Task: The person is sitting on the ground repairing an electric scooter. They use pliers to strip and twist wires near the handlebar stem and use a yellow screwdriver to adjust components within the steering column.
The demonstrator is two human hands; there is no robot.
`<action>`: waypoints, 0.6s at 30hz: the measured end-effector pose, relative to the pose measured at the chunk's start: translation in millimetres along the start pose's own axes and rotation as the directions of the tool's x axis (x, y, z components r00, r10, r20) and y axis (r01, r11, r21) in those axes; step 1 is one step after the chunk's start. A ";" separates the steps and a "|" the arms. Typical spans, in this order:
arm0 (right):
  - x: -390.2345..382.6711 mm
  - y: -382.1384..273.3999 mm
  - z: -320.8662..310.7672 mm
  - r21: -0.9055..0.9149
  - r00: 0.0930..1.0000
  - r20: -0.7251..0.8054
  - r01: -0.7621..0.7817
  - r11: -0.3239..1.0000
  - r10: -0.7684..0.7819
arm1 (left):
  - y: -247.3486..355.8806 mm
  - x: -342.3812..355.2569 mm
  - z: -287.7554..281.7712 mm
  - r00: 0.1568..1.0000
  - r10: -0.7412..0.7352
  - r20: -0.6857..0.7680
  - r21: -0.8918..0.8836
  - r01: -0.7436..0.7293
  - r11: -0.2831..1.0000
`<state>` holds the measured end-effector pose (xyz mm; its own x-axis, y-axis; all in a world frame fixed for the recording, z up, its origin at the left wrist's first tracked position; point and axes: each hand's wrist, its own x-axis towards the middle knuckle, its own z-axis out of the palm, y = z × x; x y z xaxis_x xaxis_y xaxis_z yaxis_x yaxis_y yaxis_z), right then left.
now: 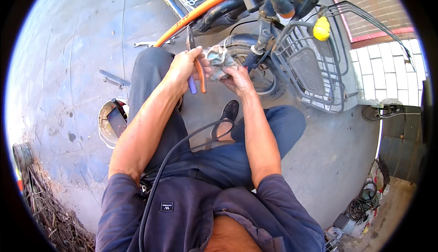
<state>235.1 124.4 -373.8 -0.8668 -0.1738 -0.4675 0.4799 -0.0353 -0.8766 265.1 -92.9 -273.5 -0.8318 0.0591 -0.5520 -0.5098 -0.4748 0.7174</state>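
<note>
Pliers (202, 77) with one orange and one purple handle are in my left hand (182, 65), jaws pointing away from me. My right hand (239, 81) grips a crumpled, stained rag (221, 60) with pale and greenish patches. The rag bunches up between both hands, close to the fingers of the left. Just past the hands stands a bike with a dark front wheel (268, 82), partly covered by the rag and my right hand. Its orange tube (196, 15) slants down toward my left knee.
A grey wire basket (312, 69) and a yellow bulb-shaped thing (321, 28) are at the bike's front. A wrench (153, 44) and other metal tools (114, 78) lie on the left floor, near a bucket (103, 123) holding a phone (117, 122). A black cable (166, 158) crosses my lap.
</note>
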 end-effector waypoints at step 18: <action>-61.6 -110.2 74.7 -0.118 0.861 -0.058 0.497 0.859 -0.506 | 21.0 7.1 11.5 0.968 0.199 0.151 0.023 -0.205 0.979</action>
<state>245.8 65.5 -239.9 -0.9966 -0.0748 0.0347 -0.0347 -0.0006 -0.9994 246.0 -92.3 -257.5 -0.9401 0.0957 -0.3273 -0.3336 -0.4565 0.8248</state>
